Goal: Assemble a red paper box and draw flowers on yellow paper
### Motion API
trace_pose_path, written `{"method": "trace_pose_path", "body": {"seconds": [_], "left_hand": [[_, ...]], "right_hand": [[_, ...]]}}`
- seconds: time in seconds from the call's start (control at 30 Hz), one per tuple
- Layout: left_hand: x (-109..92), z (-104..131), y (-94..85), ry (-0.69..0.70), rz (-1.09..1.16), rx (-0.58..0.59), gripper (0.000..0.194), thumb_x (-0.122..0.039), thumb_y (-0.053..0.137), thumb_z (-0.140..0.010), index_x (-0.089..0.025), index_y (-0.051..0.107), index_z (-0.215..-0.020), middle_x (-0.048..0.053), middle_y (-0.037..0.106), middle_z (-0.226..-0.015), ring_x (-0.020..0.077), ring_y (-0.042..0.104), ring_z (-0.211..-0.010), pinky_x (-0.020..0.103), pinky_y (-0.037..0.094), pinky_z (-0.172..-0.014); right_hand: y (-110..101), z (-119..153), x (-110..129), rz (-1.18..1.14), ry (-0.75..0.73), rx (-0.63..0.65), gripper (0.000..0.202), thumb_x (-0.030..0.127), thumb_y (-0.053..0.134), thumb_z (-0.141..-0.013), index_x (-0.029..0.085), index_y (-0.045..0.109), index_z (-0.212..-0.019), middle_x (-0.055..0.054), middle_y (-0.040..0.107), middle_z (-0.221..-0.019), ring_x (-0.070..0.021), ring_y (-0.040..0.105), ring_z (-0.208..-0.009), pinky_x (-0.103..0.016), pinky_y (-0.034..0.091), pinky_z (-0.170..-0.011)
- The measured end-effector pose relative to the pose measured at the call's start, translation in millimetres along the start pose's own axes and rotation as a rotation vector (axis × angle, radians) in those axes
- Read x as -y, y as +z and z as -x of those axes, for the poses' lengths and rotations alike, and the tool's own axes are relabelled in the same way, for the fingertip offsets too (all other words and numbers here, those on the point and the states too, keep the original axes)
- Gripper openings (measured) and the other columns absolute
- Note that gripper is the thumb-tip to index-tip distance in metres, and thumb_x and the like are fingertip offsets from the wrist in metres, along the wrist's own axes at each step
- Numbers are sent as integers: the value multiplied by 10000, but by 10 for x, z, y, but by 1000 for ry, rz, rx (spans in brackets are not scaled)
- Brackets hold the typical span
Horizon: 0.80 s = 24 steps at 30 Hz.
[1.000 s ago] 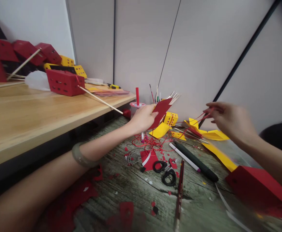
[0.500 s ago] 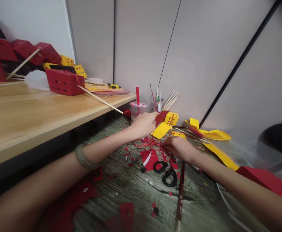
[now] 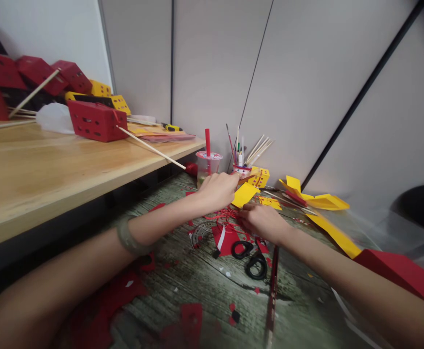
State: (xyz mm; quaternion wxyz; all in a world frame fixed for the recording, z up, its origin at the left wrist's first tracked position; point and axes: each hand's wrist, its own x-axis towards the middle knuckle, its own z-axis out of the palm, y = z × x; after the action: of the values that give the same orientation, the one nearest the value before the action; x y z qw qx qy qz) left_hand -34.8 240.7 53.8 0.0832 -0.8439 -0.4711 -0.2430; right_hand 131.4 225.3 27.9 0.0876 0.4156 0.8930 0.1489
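Note:
My left hand (image 3: 219, 191) is closed on a dark red piece of paper (image 3: 247, 180), seen nearly edge-on beyond the fingers. Lower and to the right, my right hand (image 3: 263, 220) is pinched down at a tangle of red string (image 3: 228, 214); its fingertips are partly hidden. A yellow paper piece (image 3: 244, 195) lies between the two hands. Just below the string are a red paper scrap (image 3: 228, 240), a clear protractor (image 3: 199, 235) and scissors with black handles (image 3: 256, 266). A dark, thin stick (image 3: 272, 300) runs toward me beneath my right wrist.
A raised wooden tabletop (image 3: 44, 169) on the left bears red boxes (image 3: 97, 121) with cut-out holes. Behind my left hand stand a lidded cup (image 3: 208, 167) and a holder of brushes and sticks (image 3: 241, 168). Folded yellow paper (image 3: 324, 201) and a red sheet (image 3: 397, 271) lie right.
The red paper in my left hand has turned from showing its face to nearly edge-on. My right hand has shifted slightly left over the string.

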Motion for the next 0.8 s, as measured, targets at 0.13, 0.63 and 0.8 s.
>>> {"method": "trace_pose_path", "body": {"seconds": [0.13,0.63,0.8], "left_hand": [[3,0,-2,-3,-22,21,373,-153,369,-805,-161,466,-1165,131,632,-836,284,606,-737,388,449,-608],[-35,-8,-4,-23,-59,92,373,-186,366,-826,-165,425,-1193,121,630,-891,273,604,-778,367,445,-647],[-93,41,55,46,2,201,358,-177,365,-830,-182,444,-1179,114,623,-959,260,596,-844,355,439,-693]], "right_hand": [[15,-12,15,3,37,-29,228,278,474,-865,148,534,-1043,-60,577,-1004,-172,577,-839,-363,483,-710],[-54,36,-35,-343,221,-48,188,274,499,-850,145,567,-968,-55,583,-999,-179,565,-874,-389,453,-760],[-262,345,-153,-718,432,-103,193,299,508,-833,131,597,-800,-10,608,-795,-161,575,-751,-336,453,-689]]}}
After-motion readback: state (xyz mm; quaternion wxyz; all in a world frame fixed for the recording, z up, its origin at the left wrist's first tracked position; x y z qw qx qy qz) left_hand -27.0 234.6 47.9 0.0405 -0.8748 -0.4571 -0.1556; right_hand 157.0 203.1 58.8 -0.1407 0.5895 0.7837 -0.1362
